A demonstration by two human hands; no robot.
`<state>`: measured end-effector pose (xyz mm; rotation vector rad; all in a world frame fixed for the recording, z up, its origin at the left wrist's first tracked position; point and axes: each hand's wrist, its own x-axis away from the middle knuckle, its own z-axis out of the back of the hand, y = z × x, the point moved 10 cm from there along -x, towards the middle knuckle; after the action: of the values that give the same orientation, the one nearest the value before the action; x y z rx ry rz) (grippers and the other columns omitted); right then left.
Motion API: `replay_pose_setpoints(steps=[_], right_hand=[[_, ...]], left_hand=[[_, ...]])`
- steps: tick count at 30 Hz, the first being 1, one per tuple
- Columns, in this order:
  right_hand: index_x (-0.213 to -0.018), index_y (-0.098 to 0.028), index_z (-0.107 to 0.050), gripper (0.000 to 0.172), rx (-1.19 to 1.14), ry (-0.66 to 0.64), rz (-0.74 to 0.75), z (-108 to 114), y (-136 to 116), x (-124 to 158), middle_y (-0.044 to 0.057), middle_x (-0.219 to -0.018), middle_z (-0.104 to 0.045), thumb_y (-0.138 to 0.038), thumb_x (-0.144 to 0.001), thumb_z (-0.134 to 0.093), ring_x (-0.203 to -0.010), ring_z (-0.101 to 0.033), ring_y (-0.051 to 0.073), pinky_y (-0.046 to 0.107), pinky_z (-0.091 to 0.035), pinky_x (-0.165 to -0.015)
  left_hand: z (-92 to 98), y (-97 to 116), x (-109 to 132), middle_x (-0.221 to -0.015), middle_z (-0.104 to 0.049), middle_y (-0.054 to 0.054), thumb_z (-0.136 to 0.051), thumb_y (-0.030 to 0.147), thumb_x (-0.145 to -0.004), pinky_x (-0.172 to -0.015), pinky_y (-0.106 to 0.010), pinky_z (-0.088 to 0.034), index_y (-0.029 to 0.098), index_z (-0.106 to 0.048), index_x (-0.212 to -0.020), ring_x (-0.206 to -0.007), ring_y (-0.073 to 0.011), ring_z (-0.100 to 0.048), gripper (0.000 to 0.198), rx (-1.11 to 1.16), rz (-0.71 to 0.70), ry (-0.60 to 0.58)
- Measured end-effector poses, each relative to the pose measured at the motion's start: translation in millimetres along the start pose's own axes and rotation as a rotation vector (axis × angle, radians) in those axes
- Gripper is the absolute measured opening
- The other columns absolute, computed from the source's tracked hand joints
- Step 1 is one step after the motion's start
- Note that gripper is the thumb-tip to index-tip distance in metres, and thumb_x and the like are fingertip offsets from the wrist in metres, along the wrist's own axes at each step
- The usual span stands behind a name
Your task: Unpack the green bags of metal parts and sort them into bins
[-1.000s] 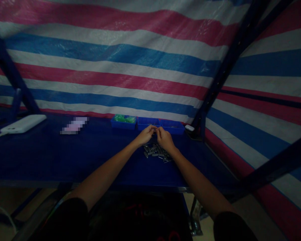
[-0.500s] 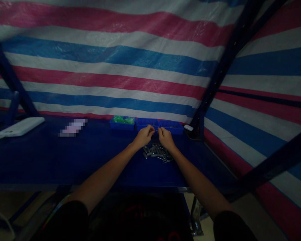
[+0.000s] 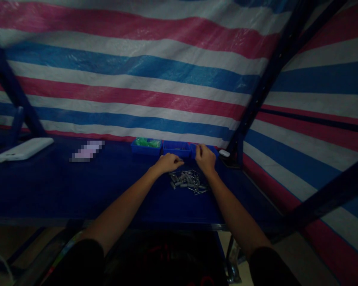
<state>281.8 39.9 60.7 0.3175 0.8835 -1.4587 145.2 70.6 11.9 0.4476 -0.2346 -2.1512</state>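
A heap of small grey metal parts (image 3: pixel 187 181) lies on the dark blue table (image 3: pixel 77 186). My left hand (image 3: pixel 167 162) rests just left of the heap, fingers curled closed, and what they hold is too small to see. My right hand (image 3: pixel 205 159) is raised over the right-hand blue tray (image 3: pixel 211 149), fingers pinched together above it. Behind the heap stand the middle blue tray (image 3: pixel 176 147) and a blue tray with green pieces (image 3: pixel 146 144).
A white power bank (image 3: pixel 25 148) with a cable lies at the far left of the table. A blurred pink patch (image 3: pixel 86 150) sits left of the trays. A small white object (image 3: pixel 224 153) lies by the dark blue rack post (image 3: pixel 256 99). Striped tarpaulin hangs behind.
My hands were pinched together over the heap. They have separated: the right hand moved back and right to the right-hand tray, and the left hand sank toward the table.
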Motion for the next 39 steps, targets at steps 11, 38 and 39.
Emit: replay_pose_setpoints(steps=[11, 38, 39], right_hand=[[-0.111, -0.019, -0.051, 0.042, 0.038, -0.254, -0.053, -34, 13, 13, 0.008, -0.084, -0.064, -0.047, -0.086, -0.035, -0.072, -0.060, 0.018, 0.026, -0.039, -0.063], [-0.090, -0.018, -0.055, 0.017, -0.085, -0.273, 0.424, -24, -72, 34, 0.005, -0.080, -0.065, -0.027, -0.087, -0.041, -0.073, -0.059, 0.014, 0.022, -0.034, -0.061], [-0.090, -0.017, -0.054, 0.017, -0.084, -0.267, 0.414, -24, -72, 33, 0.005, -0.080, -0.065, -0.027, -0.087, -0.041, -0.072, -0.060, 0.014, 0.022, -0.034, -0.061]], left_hand=[[-20.4, 1, 9, -0.102, -0.060, -0.008, -0.046, 0.017, -0.072, -0.080, -0.048, -0.035, 0.021, -0.065, -0.074, -0.102, -0.0279, -0.044, 0.019, -0.249, 0.071, -0.131], [69.0, 15, 45, -0.096, -0.064, -0.007, -0.043, 0.034, -0.082, -0.082, -0.035, -0.042, 0.018, -0.063, -0.091, -0.094, -0.0212, -0.055, 0.027, 0.039, 0.103, 0.230], [87.2, 30, 65, -0.100, -0.063, -0.007, -0.041, 0.033, -0.083, -0.084, -0.036, -0.041, 0.019, -0.062, -0.095, -0.097, -0.0209, -0.054, 0.029, 0.074, 0.071, 0.357]])
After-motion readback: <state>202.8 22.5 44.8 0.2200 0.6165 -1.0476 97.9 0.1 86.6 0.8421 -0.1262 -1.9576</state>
